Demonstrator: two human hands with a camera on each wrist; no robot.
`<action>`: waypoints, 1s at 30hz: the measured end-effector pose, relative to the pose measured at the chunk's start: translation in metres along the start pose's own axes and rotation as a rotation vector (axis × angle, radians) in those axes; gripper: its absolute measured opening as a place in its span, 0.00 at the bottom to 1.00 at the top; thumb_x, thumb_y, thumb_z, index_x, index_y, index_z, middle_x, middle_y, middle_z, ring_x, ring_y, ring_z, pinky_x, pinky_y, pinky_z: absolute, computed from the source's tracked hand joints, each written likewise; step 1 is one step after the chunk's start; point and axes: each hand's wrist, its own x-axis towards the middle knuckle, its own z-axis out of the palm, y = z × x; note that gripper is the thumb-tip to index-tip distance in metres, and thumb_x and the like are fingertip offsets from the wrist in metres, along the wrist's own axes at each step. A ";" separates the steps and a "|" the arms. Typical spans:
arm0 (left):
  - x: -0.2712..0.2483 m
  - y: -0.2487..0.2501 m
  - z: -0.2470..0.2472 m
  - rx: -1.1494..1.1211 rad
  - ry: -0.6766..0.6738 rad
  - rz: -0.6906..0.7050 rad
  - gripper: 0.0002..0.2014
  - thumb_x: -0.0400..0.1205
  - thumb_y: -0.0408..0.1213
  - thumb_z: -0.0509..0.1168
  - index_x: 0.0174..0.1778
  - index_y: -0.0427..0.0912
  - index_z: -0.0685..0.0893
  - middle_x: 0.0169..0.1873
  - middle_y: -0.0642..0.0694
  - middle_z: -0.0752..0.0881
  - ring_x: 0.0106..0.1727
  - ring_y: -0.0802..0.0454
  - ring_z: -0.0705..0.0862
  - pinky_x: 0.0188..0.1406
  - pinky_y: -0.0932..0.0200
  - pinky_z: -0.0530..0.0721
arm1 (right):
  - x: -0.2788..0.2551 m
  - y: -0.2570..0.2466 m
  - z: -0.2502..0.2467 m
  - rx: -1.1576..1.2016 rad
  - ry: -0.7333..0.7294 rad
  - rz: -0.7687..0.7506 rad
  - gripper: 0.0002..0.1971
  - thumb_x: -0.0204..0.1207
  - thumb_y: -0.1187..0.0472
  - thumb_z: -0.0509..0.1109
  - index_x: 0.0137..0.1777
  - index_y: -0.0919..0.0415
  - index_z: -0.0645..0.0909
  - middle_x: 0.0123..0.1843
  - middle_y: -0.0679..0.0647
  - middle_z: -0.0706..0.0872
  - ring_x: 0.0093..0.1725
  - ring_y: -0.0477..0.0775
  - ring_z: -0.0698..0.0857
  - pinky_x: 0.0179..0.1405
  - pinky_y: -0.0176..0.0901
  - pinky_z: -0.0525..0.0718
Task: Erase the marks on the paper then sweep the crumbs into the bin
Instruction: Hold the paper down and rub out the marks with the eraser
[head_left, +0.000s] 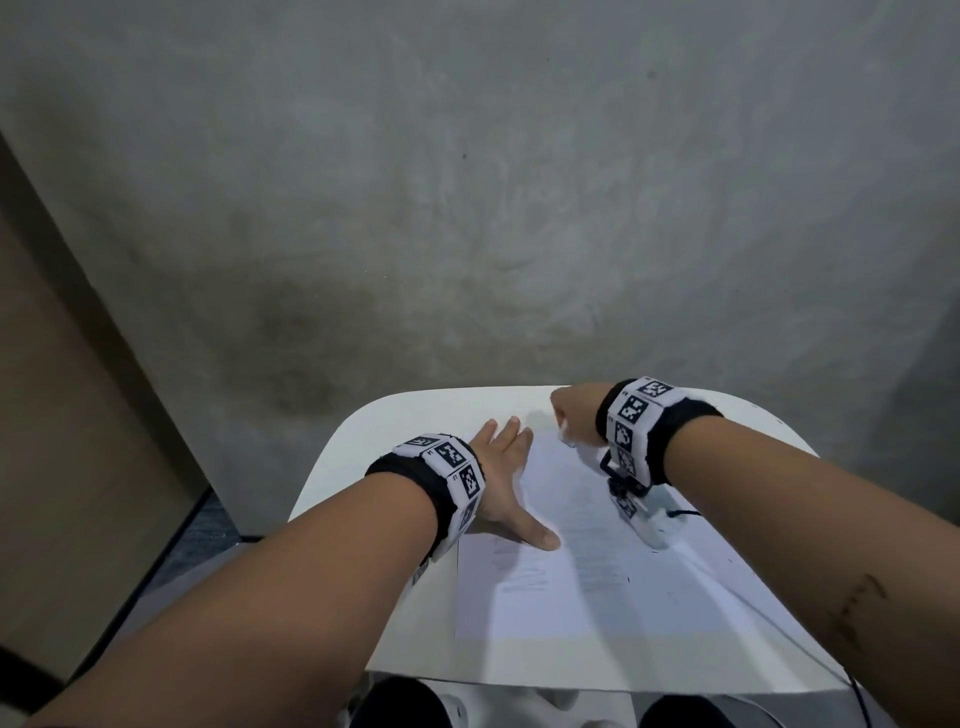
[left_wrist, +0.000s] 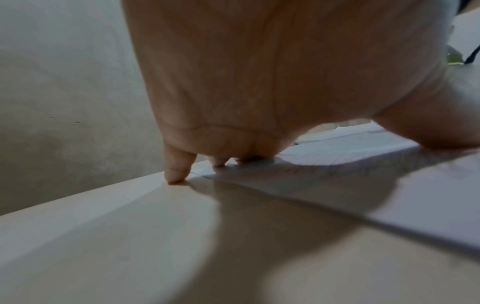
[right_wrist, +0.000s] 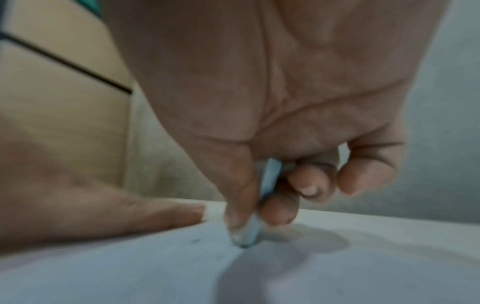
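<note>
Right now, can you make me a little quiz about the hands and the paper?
1. True or false: the left hand lies flat, with fingers on the paper.
2. What does the right hand pinch? A) a pencil B) an eraser C) a brush
3. Fill in: the eraser's tip touches the ____.

Key: 1 true; 2 B; 3 paper.

Head: we are looking down from above at the table (head_left: 395, 597).
Wrists: we are sitting low, close beneath each palm, facing twelve o'clock.
Shared: all are showing the paper (head_left: 597, 587).
</note>
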 end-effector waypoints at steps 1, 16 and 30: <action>0.001 0.000 0.000 0.001 -0.001 -0.001 0.66 0.67 0.76 0.67 0.85 0.48 0.30 0.84 0.50 0.29 0.85 0.46 0.31 0.81 0.37 0.41 | 0.002 -0.002 0.003 -0.014 -0.018 -0.018 0.07 0.74 0.64 0.72 0.41 0.54 0.76 0.42 0.49 0.83 0.47 0.59 0.83 0.43 0.41 0.84; 0.003 0.002 0.000 -0.004 -0.004 -0.028 0.66 0.68 0.75 0.67 0.85 0.47 0.31 0.84 0.51 0.29 0.85 0.46 0.30 0.81 0.36 0.40 | -0.041 -0.008 0.020 0.070 -0.008 -0.070 0.06 0.82 0.63 0.61 0.55 0.62 0.76 0.55 0.59 0.85 0.44 0.54 0.75 0.30 0.38 0.70; 0.003 0.003 -0.001 0.011 -0.006 -0.019 0.65 0.70 0.73 0.68 0.85 0.46 0.30 0.84 0.50 0.29 0.85 0.46 0.30 0.81 0.37 0.40 | -0.066 -0.032 0.024 -0.044 -0.133 -0.143 0.18 0.78 0.66 0.69 0.64 0.58 0.68 0.55 0.56 0.80 0.51 0.57 0.79 0.33 0.34 0.71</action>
